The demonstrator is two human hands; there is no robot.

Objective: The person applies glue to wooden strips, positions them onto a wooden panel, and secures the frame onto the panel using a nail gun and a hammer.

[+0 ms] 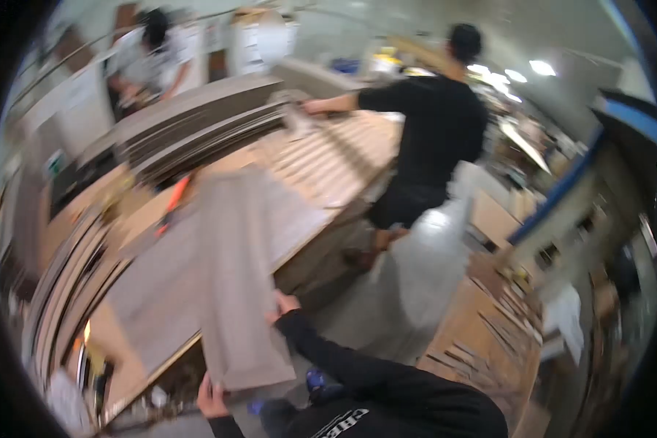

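A long grey-brown panel point(237, 292) with a raised border lies at a slant over the worktable, its near end jutting past the table edge. My left hand point(212, 398) grips the near left corner of this panel, fingers partly tucked beneath it. On its right long side, my right hand point(285, 303) holds the edge, some fingers hidden. Under the panel, a flat greyish sheet point(157, 306) covers part of the wooden table. Motion blur softens the details.
An orange-handled tool point(175, 197) lies left of the panel. Long strips point(73, 270) are stacked at left, more boards point(204, 124) behind. A co-worker in black point(445, 124) reaches over slats point(336, 157); another person point(150, 66) stands behind. A wooden bench point(452, 321) holds thin pieces at right.
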